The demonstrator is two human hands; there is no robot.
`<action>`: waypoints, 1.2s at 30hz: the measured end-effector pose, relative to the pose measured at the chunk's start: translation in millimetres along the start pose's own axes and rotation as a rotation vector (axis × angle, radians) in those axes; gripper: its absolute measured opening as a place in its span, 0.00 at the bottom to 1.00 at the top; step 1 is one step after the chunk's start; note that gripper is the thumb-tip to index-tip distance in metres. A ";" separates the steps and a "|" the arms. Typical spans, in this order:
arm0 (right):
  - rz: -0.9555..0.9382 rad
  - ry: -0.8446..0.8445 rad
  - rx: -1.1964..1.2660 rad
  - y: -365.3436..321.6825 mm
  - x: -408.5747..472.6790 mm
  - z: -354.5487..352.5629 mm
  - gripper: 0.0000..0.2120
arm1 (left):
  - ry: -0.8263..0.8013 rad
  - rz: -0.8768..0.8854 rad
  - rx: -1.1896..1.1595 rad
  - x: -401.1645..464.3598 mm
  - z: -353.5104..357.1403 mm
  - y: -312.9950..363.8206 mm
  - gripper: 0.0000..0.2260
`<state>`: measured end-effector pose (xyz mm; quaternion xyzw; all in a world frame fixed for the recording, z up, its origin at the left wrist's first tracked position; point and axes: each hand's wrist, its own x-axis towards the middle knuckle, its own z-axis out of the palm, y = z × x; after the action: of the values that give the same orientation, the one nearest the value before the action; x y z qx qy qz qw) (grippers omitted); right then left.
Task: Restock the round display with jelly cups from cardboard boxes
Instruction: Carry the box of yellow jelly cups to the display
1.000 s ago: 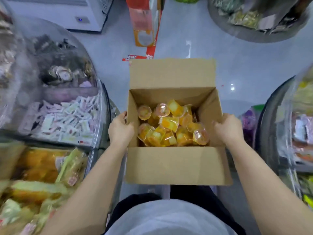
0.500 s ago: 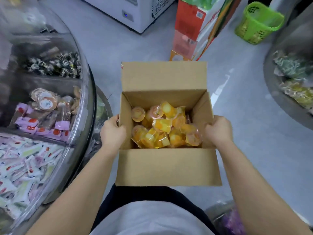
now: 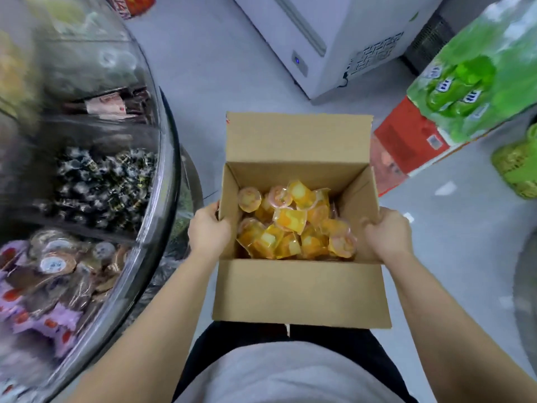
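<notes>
An open cardboard box [image 3: 299, 289] is held in front of my waist, flaps spread. Several orange and yellow jelly cups [image 3: 293, 221] lie piled in its bottom. My left hand [image 3: 207, 231] grips the box's left wall, fingers curled over the rim. My right hand [image 3: 388, 232] grips the right wall the same way. The round display [image 3: 162, 181], with a clear curved cover, stands close on my left; its compartments hold dark wrapped candies [image 3: 101, 181], round brown snacks [image 3: 64, 263] and purple packets.
A white chest freezer [image 3: 325, 45] stands ahead on the grey floor. A red carton topped with green bottle packs [image 3: 453, 109] is at the right, a green basket [image 3: 517, 167] beyond it. Another round display's edge [image 3: 526, 289] shows at far right.
I have turned and walked with the box: the display's compartments slid past on the left, and the freezer, red carton and green basket moved right and closer. Both hands kept their grip.
</notes>
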<state>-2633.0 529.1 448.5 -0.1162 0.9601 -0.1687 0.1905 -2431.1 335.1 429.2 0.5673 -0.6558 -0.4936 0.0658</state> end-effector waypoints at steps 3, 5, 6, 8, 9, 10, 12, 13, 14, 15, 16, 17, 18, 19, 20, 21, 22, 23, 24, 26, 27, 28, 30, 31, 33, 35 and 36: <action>-0.120 -0.048 -0.068 -37.3 82.9 2.3 0.08 | 0.104 -0.072 -0.060 46.7 15.6 26.1 0.13; -0.217 -0.080 -0.107 -64.9 138.5 6.7 0.09 | 0.177 -0.123 -0.093 78.6 29.2 40.9 0.09; -0.262 -0.102 -0.113 -79.4 165.8 8.6 0.08 | 0.216 -0.146 -0.105 93.3 36.3 49.2 0.06; -0.322 -0.162 -0.133 -110.3 216.5 10.0 0.08 | 0.295 -0.202 -0.136 119.5 47.1 68.9 0.03; -0.338 -0.186 -0.156 -125.8 237.7 9.4 0.08 | 0.326 -0.231 -0.153 131.0 50.5 78.9 0.03; -0.357 -0.200 -0.176 -142.1 258.3 9.1 0.09 | 0.354 -0.252 -0.174 143.2 53.4 87.8 0.03; -0.413 -0.227 -0.200 -176.2 297.7 11.0 0.09 | 0.417 -0.285 -0.234 169.0 58.2 102.8 0.06; -0.444 -0.245 -0.216 -192.8 314.5 12.9 0.09 | 0.445 -0.306 -0.257 180.9 60.9 107.8 0.08; -0.476 -0.265 -0.231 -209.0 330.6 16.1 0.09 | 0.467 -0.328 -0.268 192.7 63.2 112.2 0.10; -0.503 -0.286 -0.244 -225.5 346.2 21.1 0.09 | 0.487 -0.359 -0.262 205.5 64.7 115.5 0.12; -0.526 -0.310 -0.262 -241.8 360.2 27.1 0.09 | 0.515 -0.395 -0.255 218.4 66.4 116.8 0.13; -0.547 -0.335 -0.283 -257.6 372.6 34.4 0.09 | 0.551 -0.436 -0.258 230.8 68.1 117.6 0.14; -0.571 -0.353 -0.302 -272.2 384.0 42.4 0.09 | 0.581 -0.472 -0.273 243.8 69.9 117.3 0.15; -0.600 -0.363 -0.320 -286.5 394.9 51.0 0.09 | 0.591 -0.500 -0.292 257.3 71.0 116.8 0.16; -0.623 -0.368 -0.340 -300.2 404.7 59.4 0.08 | 0.580 -0.530 -0.303 269.9 71.8 115.7 0.17; -0.635 -0.381 -0.360 -312.6 412.6 67.3 0.08 | 0.557 -0.566 -0.310 280.0 72.7 114.5 0.17; -0.651 -0.403 -0.378 -324.2 419.5 75.5 0.07 | 0.545 -0.607 -0.319 287.9 75.2 113.7 0.17; -0.675 -0.429 -0.395 -336.2 427.0 84.0 0.06 | 0.547 -0.648 -0.329 294.6 79.4 113.5 0.17; -0.703 -0.448 -0.413 -350.0 434.8 91.7 0.06 | 0.555 -0.686 -0.337 300.7 83.4 114.2 0.16; -0.778 -0.477 -0.464 -379.2 449.6 107.9 0.05 | 0.589 -0.766 -0.377 310.7 92.1 117.5 0.15; -0.826 -0.498 -0.501 -392.9 455.9 116.4 0.05 | 0.619 -0.806 -0.408 315.5 97.5 119.2 0.15; -0.873 -0.517 -0.544 -405.3 462.0 124.7 0.06 | 0.648 -0.846 -0.444 319.5 104.2 121.4 0.14; -0.975 -0.554 -0.644 -429.3 475.0 144.4 0.07 | 0.714 -0.925 -0.528 330.1 120.3 126.6 0.12; -1.029 -0.584 -0.685 -440.6 482.0 155.8 0.07 | 0.750 -0.966 -0.571 336.8 129.6 129.7 0.11; -1.133 -0.644 -0.763 -463.4 492.2 178.2 0.07 | 0.821 -1.071 -0.659 351.9 148.1 138.3 0.10; -1.279 -0.735 -0.859 -482.9 496.9 199.3 0.09 | 0.915 -1.184 -0.786 366.2 172.8 147.7 0.11; -1.364 -0.777 -0.897 -489.8 498.1 210.2 0.09 | 0.965 -1.227 -0.853 372.5 185.4 152.7 0.12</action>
<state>-2918.5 -121.6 283.1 -0.7722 0.5264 0.1963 0.2970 -2784.2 119.9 269.6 0.8921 0.1026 -0.3515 0.2647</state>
